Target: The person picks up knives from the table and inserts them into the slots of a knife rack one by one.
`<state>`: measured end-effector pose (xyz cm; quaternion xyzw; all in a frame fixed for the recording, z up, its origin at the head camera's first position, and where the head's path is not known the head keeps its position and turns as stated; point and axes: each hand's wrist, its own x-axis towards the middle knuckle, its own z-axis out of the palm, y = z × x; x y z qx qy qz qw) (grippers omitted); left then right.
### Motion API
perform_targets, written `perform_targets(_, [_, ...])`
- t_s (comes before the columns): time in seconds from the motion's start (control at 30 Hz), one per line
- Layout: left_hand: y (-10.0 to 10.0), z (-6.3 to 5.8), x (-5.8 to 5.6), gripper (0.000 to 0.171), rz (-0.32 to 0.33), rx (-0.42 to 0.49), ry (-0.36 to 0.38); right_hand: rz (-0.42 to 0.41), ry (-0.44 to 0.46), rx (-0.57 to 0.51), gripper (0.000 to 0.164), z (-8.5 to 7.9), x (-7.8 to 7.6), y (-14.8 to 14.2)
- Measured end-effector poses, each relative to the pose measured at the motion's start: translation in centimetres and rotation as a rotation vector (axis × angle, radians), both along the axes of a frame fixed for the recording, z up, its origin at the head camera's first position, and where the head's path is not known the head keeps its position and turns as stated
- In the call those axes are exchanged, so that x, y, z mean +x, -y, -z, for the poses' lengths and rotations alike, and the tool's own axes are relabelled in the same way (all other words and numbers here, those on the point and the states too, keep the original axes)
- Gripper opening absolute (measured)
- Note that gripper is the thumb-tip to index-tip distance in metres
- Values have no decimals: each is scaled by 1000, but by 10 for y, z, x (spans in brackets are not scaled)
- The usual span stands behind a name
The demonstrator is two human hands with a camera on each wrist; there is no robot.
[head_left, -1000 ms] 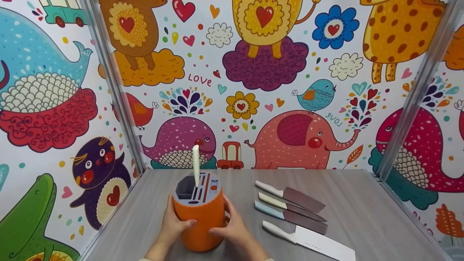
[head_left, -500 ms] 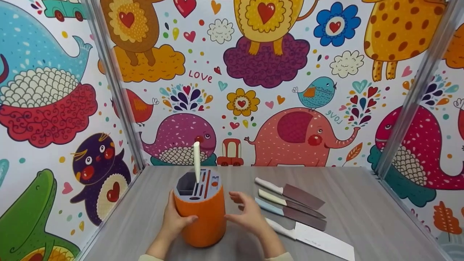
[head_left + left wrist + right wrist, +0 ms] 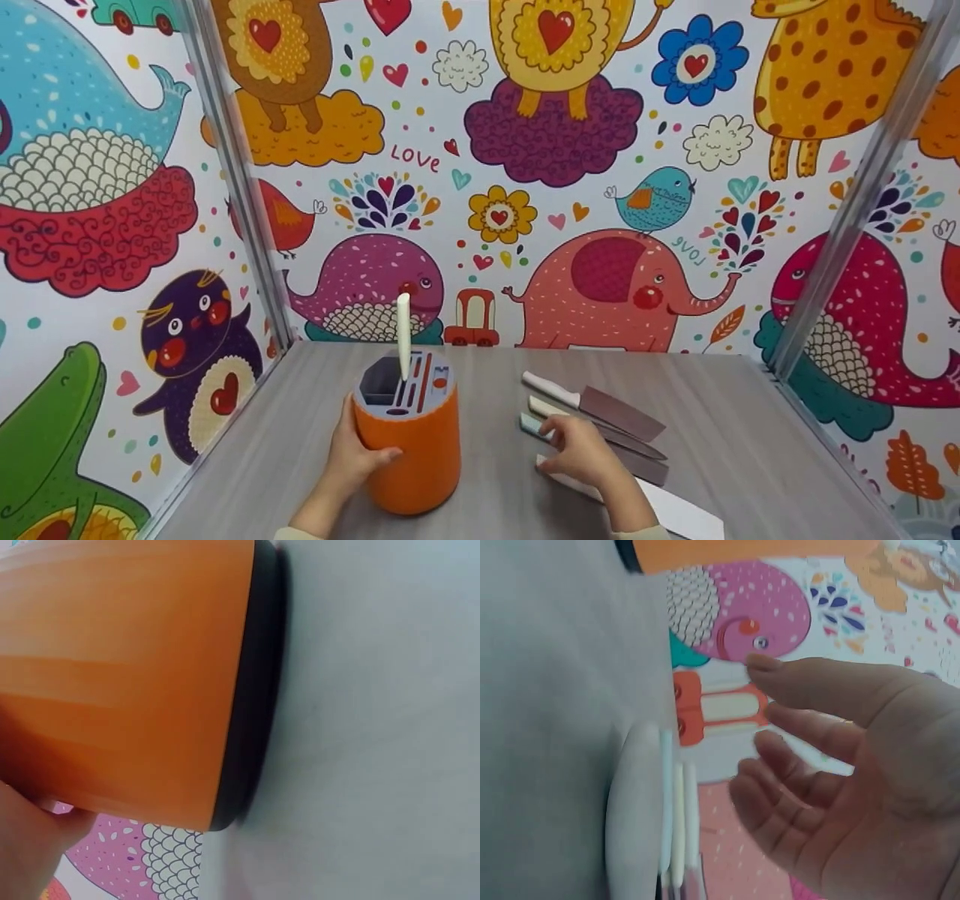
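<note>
My left hand (image 3: 349, 454) holds the side of an orange knife block (image 3: 420, 461), thumb in front and fingers round the far side. The block stands upright, with a grey slotted top. A knife with a cream handle (image 3: 404, 330) stands in one slot. Above the knives on the table hovers my right hand (image 3: 581, 450); in the right wrist view its fingers are loosely bent with nothing between them. Below it lie a white-handled cleaver (image 3: 686, 511), a knife with a pale blue handle (image 3: 529, 425), one with a cream handle (image 3: 544, 406) and another with a white handle (image 3: 551, 389).
The grey wood-grain table (image 3: 300, 405) is enclosed by printed cartoon panels at the back and sides. Metal posts (image 3: 259, 225) mark the rear corners. The loose knives lie side by side with their blades pointing right.
My right hand has let go of the knife block and moved right, over the knives. The left hand has stayed on the block, which stands in about the same place.
</note>
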<state>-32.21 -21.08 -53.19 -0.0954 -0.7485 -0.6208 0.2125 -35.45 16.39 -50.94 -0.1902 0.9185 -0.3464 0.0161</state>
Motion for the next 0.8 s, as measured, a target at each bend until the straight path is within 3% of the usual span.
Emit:
perform_targets(0.23, [-1, 2, -2, 105, 0, -10, 5, -1, 84, 132, 44, 12, 1, -23])
perform_targets(0.47, [-1, 4, -2, 104, 4, 6, -23, 35, 190, 133, 47, 17, 2, -29])
perform_targets(0.8, [-1, 3, -1, 101, -12, 8, -3, -13, 116, 174, 44, 23, -1, -31])
